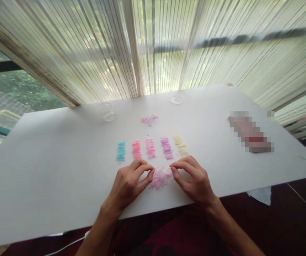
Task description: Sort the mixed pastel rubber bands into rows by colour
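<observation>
My left hand [131,177] is closed in a pinch, thumb against index finger, at the left edge of a loose pile of small pink and lilac pieces [160,179]. Opposite it, my right hand [193,177] pinches at the pile's right edge. Whatever lies between the fingertips is too small to tell. Beyond my hands, similar thin pieces lie stacked in separate columns by colour: a turquoise column [121,151], a coral pink column [136,149], a light pink column [150,148], a purple column [166,148] and a pale yellow column [180,145].
Farther back on the white table [48,167] is a smaller mixed pile [149,120]. A clear round container [108,113] stands back left, and a clear round lid or dish [177,100] lies near the far edge. A blurred-out pinkish flat object [250,133] lies right. Curtains [163,42] hang behind.
</observation>
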`<action>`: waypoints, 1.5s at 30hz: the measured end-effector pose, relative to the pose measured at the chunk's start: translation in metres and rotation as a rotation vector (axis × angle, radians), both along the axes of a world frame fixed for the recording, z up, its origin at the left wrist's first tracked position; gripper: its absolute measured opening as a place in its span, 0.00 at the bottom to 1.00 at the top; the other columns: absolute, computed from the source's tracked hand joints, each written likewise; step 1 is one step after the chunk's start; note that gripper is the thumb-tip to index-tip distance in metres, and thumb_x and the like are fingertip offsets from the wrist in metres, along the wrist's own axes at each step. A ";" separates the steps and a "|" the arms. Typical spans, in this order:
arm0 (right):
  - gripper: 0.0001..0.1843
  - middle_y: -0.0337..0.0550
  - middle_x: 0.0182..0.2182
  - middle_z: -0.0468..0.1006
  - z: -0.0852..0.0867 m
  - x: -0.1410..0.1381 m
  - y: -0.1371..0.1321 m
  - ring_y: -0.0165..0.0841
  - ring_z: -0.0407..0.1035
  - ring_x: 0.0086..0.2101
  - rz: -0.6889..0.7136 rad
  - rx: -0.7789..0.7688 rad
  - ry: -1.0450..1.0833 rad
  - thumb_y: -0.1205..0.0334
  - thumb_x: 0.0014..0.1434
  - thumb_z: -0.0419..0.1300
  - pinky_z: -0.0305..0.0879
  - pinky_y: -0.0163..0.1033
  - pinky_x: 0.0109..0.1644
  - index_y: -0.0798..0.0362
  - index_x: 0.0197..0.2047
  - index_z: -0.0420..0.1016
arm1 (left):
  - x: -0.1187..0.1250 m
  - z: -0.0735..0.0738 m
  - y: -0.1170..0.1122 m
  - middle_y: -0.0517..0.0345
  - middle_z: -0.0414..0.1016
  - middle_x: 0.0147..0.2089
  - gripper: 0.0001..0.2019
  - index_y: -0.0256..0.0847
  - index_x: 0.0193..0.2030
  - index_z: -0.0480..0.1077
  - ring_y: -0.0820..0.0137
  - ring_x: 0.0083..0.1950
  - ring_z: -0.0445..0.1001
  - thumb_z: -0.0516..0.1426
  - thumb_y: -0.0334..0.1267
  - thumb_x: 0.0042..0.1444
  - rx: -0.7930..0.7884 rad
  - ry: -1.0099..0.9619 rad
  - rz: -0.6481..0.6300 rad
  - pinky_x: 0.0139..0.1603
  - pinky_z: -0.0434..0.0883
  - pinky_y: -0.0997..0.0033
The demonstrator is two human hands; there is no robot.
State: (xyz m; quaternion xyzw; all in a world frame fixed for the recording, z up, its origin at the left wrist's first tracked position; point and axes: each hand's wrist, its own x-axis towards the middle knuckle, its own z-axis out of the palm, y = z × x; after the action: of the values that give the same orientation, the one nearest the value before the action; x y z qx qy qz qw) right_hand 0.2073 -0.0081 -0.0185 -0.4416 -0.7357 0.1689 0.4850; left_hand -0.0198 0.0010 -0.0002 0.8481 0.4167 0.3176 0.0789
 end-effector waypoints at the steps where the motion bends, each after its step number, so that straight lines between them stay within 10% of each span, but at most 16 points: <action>1: 0.07 0.40 0.31 0.78 0.002 0.000 0.000 0.34 0.72 0.34 -0.027 0.005 0.011 0.73 0.65 0.61 0.71 0.40 0.40 0.51 0.39 0.77 | 0.001 0.003 0.000 0.59 0.77 0.37 0.04 0.40 0.42 0.74 0.74 0.35 0.78 0.57 0.34 0.68 -0.001 -0.004 0.011 0.37 0.74 0.76; 9: 0.09 0.37 0.28 0.73 0.003 0.005 -0.003 0.32 0.68 0.30 -0.247 -0.093 0.073 0.74 0.63 0.60 0.67 0.38 0.33 0.50 0.39 0.76 | 0.030 0.012 0.017 0.60 0.76 0.33 0.10 0.41 0.39 0.74 0.74 0.27 0.74 0.52 0.33 0.70 -0.076 0.131 -0.018 0.29 0.69 0.73; 20: 0.14 0.40 0.26 0.75 0.002 0.007 -0.002 0.33 0.68 0.27 -0.196 -0.149 0.069 0.80 0.59 0.60 0.67 0.39 0.29 0.52 0.43 0.76 | 0.048 0.006 0.039 0.59 0.77 0.33 0.10 0.40 0.40 0.74 0.73 0.27 0.73 0.52 0.32 0.70 -0.145 0.195 0.006 0.27 0.65 0.71; 35: 0.16 0.39 0.25 0.77 0.007 0.007 -0.002 0.34 0.69 0.24 0.042 -0.222 -0.081 0.77 0.60 0.62 0.70 0.41 0.28 0.51 0.48 0.76 | -0.017 0.015 -0.013 0.59 0.78 0.33 0.07 0.41 0.46 0.77 0.74 0.30 0.77 0.60 0.29 0.65 -0.290 0.018 0.092 0.31 0.75 0.77; 45: 0.13 0.39 0.26 0.77 0.007 0.008 0.002 0.33 0.69 0.26 0.187 -0.230 -0.163 0.74 0.61 0.63 0.71 0.40 0.30 0.49 0.46 0.77 | -0.013 0.004 -0.019 0.58 0.78 0.34 0.06 0.42 0.46 0.76 0.72 0.30 0.77 0.60 0.30 0.64 -0.368 0.004 0.073 0.32 0.76 0.75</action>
State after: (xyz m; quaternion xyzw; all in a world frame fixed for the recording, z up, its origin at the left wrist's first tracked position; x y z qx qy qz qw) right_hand 0.2157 -0.0065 -0.0119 -0.4361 -0.7862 0.2599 0.3523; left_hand -0.0330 -0.0179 0.0039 0.8043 0.4985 0.2369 0.2202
